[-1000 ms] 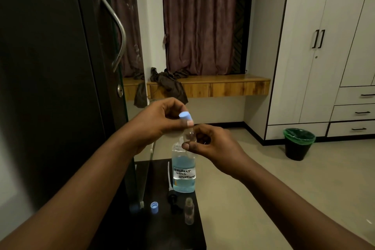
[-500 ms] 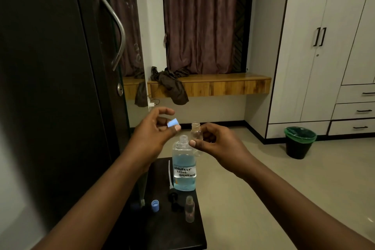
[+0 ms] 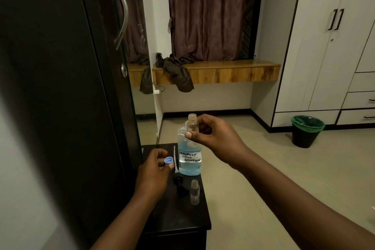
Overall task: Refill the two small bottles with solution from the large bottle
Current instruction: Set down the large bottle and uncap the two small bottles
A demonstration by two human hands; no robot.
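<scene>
1. A dark wardrobe door (image 3: pixel 60 87) fills the left side, with a curved metal handle (image 3: pixel 121 8) near its upper edge.
2. The left hand (image 3: pixel 156 170) hovers low over the black side table (image 3: pixel 182 219), thumb and fingers pinched on a small blue cap (image 3: pixel 168 160) whose open side faces the camera.
3. Just right of that hand, a thin white dip tube (image 3: pixel 175 158) lies on the table, ending in a black pump head (image 3: pixel 179 182).
4. The large bottle (image 3: pixel 189 160) stands upright at the far part of the table, uncapped, partly filled with blue liquid and bearing a white handwritten label reading "contact lens solution".
5. In front of the large bottle, nearer the camera, a second small clear bottle (image 3: pixel 195 192) stands upright on the table with no cap, close to the pump head but apart from it.
6. The right hand (image 3: pixel 215 138) is raised above the table, closed around the first small bottle (image 3: pixel 191 126), gripping it between thumb and fingers. This bottle is clear, upright and uncapped, and it overlaps the neck of the large bottle in the view.
7. Behind, a wooden ledge (image 3: pixel 233 73) with dark cloth (image 3: pixel 178 71) draped on it runs under maroon curtains (image 3: pixel 207 12).
8. At far right stand a white wardrobe (image 3: pixel 328 46) and a black bin (image 3: pixel 306 131) lined in green.
</scene>
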